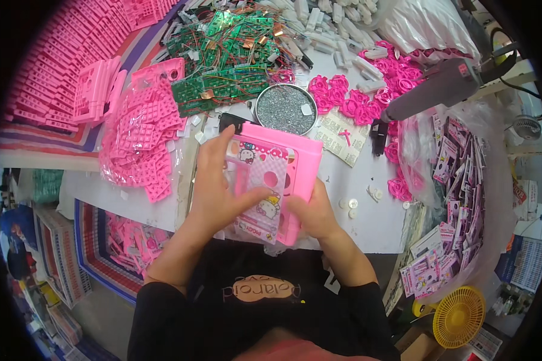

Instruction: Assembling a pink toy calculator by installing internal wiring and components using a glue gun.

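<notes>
Both hands are on a pink plastic case (310, 153), tilted above the work table. My right hand (316, 210) grips the right side, its thumb on the front and its fingers hidden behind. A printed panel (259, 210) with cartoon figures and a round hole lies over the front of the case. My left hand (217, 186) is closed around the left side, its thumb pressing the panel's face and its index finger reaching the top corner. Beside that fingertip is a small black part (230, 123). Just beyond the case stands a round tin of small metal screws (286, 108).
Green circuit boards (232, 78) with wires lie piled behind; bagged pink keypads (144, 132) are at left. Magenta plastic rings (358, 105) and a grey electric screwdriver (433, 90) occupy the right. Printed panels (457, 204) fill a bag farther right, above a yellow fan (459, 317).
</notes>
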`<state>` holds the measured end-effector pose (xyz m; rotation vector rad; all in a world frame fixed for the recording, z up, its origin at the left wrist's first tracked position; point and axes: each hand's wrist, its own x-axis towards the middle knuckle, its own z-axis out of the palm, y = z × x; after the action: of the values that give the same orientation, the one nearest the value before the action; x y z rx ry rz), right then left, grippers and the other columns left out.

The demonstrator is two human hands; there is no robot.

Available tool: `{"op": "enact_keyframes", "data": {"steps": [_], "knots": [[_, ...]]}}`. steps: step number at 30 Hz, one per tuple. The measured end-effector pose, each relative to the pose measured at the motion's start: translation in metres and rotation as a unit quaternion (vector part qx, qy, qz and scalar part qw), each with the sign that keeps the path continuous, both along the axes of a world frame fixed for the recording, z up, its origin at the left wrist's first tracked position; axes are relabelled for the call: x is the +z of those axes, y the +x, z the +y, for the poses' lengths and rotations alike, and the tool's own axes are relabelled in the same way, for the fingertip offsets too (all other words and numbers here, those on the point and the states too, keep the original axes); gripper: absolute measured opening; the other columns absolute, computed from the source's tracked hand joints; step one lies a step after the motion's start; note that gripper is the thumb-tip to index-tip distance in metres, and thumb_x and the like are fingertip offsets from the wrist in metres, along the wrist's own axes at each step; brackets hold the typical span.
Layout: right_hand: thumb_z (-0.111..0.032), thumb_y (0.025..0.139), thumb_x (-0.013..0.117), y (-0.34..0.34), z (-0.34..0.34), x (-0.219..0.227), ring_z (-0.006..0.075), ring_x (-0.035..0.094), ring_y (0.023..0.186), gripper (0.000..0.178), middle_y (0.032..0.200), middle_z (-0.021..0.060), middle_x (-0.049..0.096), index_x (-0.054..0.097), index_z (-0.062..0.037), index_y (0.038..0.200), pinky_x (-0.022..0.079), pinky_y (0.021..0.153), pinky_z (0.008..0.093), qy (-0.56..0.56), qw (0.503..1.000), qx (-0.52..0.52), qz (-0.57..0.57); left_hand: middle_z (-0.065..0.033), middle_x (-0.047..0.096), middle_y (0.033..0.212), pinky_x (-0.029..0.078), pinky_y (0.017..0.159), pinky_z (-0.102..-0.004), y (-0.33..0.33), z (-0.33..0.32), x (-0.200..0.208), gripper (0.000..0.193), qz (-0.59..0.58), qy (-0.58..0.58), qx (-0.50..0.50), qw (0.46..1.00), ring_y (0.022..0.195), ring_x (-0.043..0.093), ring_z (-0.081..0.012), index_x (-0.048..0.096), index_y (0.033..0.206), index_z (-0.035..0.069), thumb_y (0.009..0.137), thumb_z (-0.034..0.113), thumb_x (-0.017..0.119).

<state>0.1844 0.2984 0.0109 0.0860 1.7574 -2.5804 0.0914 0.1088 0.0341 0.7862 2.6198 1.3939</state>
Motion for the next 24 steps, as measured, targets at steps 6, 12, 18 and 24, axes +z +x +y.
{"op": "enact_keyframes", "data": {"steps": [6,12,18,24], "knots": [[-0.017,0.091,0.073,-0.004,0.001,0.012,0.0131,0.062,0.098,0.052,0.112,0.0069,0.066,0.052,0.0013,0.134,0.052,0.086,0.0308,0.065,0.997,0.033,0.001,-0.0191,0.044,0.134,0.043,0.101,-0.0422,0.010,-0.002,-0.012,0.110,-0.016,0.051,-0.015,0.998,0.123,0.047,-0.0334,0.032,0.153,0.003,0.066,0.036,0.091],[-0.020,0.089,0.075,-0.007,-0.001,0.016,0.0177,0.063,0.105,0.057,0.118,0.0097,0.066,0.052,0.0019,0.136,0.051,0.092,0.0350,0.072,0.995,0.030,0.063,-0.0198,0.044,0.133,0.042,0.102,-0.0428,0.008,0.000,-0.028,0.111,-0.032,0.083,-0.031,0.996,0.123,0.048,-0.0340,0.031,0.152,0.000,0.067,0.037,0.091],[-0.018,0.088,0.076,-0.008,0.004,0.021,0.0194,0.062,0.112,0.059,0.124,0.0119,0.064,0.051,0.0020,0.137,0.049,0.097,0.0374,0.110,0.986,0.116,0.055,-0.0205,0.043,0.132,0.039,0.105,-0.0459,0.029,0.002,-0.021,0.112,-0.022,0.055,0.021,0.998,0.124,0.046,-0.0370,0.031,0.150,-0.002,0.064,0.038,0.092],[-0.017,0.087,0.076,-0.009,0.007,0.015,0.0176,0.060,0.113,0.056,0.120,0.0097,0.064,0.053,-0.0009,0.136,0.050,0.095,0.0353,-0.027,0.989,0.147,0.019,-0.0206,0.041,0.140,0.037,0.108,-0.0479,0.012,0.000,-0.012,0.104,0.077,0.000,-0.014,0.997,0.128,0.045,-0.0372,0.031,0.150,-0.002,0.070,0.033,0.088]]}}
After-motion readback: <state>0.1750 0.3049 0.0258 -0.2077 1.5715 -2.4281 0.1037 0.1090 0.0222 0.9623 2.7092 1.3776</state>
